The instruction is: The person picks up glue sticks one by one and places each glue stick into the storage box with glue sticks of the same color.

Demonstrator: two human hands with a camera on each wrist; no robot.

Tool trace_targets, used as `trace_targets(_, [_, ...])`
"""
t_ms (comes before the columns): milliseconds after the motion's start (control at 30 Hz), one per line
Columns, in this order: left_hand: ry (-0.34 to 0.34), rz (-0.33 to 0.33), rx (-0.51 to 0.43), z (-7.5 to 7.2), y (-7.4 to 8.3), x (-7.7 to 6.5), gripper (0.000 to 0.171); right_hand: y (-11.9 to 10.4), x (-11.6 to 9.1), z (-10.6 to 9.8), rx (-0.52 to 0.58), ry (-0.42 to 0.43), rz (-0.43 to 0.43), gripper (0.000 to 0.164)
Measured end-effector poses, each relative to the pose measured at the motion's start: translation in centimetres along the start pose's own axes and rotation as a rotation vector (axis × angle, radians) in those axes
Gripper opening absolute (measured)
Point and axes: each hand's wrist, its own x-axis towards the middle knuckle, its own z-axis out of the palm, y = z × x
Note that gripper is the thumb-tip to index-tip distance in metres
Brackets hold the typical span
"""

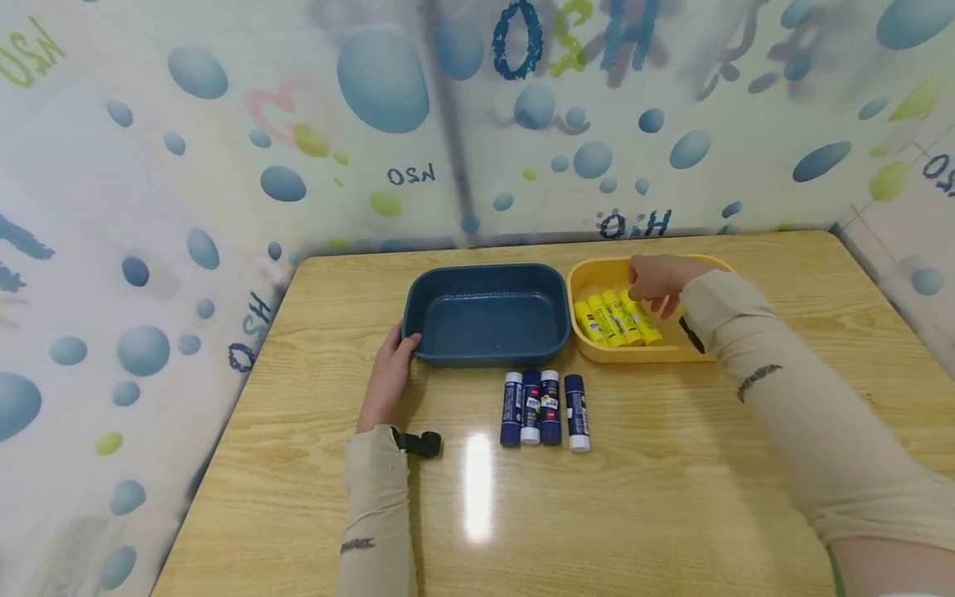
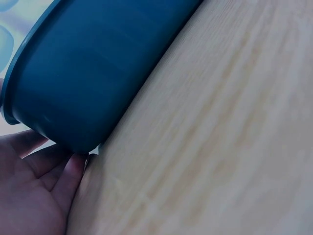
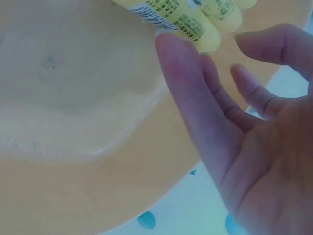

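We see the left grip (image 1: 391, 365) curled around the near left corner of the blue tray (image 1: 488, 323), thumb at the rim, fingers along the outer wall. The right grip (image 1: 664, 280) reaches into the yellow tray (image 1: 634, 355), its fingers parted and holding nothing; the yellow tubes (image 1: 613, 319) lie in a row just left of it, though we cannot tell whether a fingertip touches one. Right of the left grip, before the blue tray, we see four navy tubes (image 1: 530, 406) on the tabletop (image 1: 298, 431).
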Motion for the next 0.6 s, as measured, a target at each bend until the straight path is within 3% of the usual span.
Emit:
trace_targets(233, [-0.009, -0.009, 0.001, 0.1, 0.2, -0.2, 0.052, 0.2, -1.3, 0.1, -0.107, 0.144, -0.094, 0.034])
trace_targets(333, [-0.006, -0.013, -0.007, 0.1, 0.1, -0.1, 0.052, 0.1, -2.3, 0.4, -0.099, 0.191, -0.140, 0.035])
trace_targets(600, [-0.003, -0.018, -0.008, -0.1, -1.5, 1.2, 0.051, 0.1, -5.1, 2.2, -0.120, 0.331, -0.277, 0.032])
